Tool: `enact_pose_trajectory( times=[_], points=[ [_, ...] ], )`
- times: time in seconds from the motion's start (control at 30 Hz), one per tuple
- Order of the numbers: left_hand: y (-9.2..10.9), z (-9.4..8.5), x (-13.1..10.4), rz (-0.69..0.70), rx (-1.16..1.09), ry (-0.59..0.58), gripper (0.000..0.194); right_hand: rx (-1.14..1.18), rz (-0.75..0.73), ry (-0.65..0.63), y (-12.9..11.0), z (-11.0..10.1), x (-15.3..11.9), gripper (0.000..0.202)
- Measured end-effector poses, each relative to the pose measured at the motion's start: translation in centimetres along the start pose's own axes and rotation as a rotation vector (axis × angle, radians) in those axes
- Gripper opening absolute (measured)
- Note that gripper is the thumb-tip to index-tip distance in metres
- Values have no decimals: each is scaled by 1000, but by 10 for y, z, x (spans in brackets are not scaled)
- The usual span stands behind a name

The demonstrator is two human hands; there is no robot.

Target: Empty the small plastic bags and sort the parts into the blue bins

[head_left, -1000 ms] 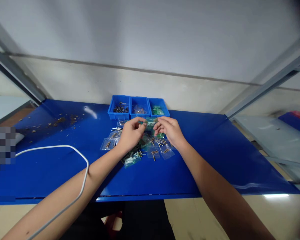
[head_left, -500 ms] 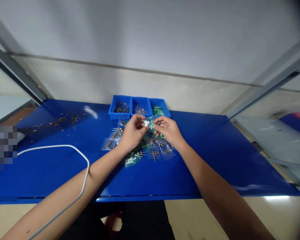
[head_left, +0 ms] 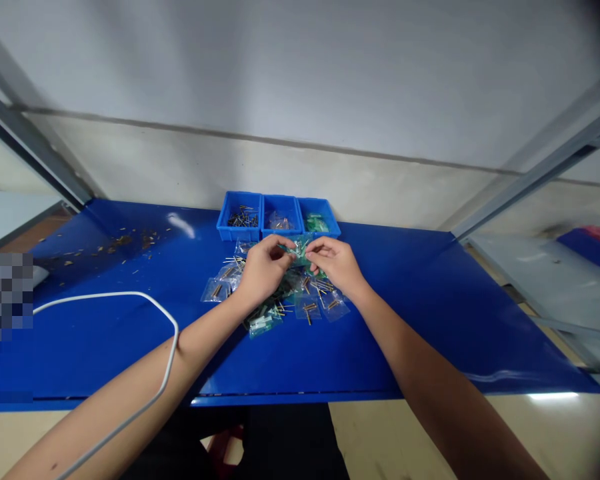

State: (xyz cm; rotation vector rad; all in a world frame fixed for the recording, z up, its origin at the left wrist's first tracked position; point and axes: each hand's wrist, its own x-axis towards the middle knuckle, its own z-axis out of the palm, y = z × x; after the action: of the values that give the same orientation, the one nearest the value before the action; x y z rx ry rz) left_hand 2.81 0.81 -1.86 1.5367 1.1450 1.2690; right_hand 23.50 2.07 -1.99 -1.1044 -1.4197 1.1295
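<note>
My left hand (head_left: 267, 265) pinches the left side of a small greenish clear bag (head_left: 300, 249). The bag's right side is between the fingertips of my right hand (head_left: 334, 262). Small pieces show inside the bag, too small to tell apart. Beneath and around both hands lies a pile of clear bags and loose metal pins (head_left: 307, 308), with a green bag of white pieces (head_left: 263, 323) at its front. Part of the pile is hidden by my left hand and forearm.
Three blue bins stand behind the pile: dark pins in the left bin (head_left: 239, 230), clear bags in the middle one (head_left: 282, 220), green bags in the right one (head_left: 318, 220). Crumbs (head_left: 123, 241) lie at the table's left. A white cable (head_left: 170, 360) crosses my left forearm.
The fingers of my right hand have closed in more on the bag, and the bag has shifted slightly. The pile and bins look the same.
</note>
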Motion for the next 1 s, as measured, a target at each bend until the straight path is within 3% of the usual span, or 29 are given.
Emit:
enact_pose_trajectory(
  times=[0.17, 0.33, 0.5, 0.63, 0.73, 0.87, 1.0],
  points=[
    [0, 0, -1, 24, 86, 22, 9, 31, 8, 51, 3, -2, 3, 18],
    [-1, 0, -3, 176, 244, 38, 16, 233, -39, 252, 12, -11, 12, 30],
    [-6, 3, -7, 322, 417, -71, 20, 362, -28, 263, 13, -16, 17, 50],
    [-7, 4, -10, 366, 511, -161, 20, 88, -53, 221, 12, -15, 12, 26],
    [-7, 3, -11, 381, 569, -165, 21, -305, -206, 202, 11, -15, 6, 12],
    [-7, 3, -11, 433, 670, -130, 28, -718, -373, 36, 7, -14, -1, 13],
    [-8, 4, -11, 464, 678, -75, 37, -833, -420, -183, 8, -10, -3, 35]
  ],
)
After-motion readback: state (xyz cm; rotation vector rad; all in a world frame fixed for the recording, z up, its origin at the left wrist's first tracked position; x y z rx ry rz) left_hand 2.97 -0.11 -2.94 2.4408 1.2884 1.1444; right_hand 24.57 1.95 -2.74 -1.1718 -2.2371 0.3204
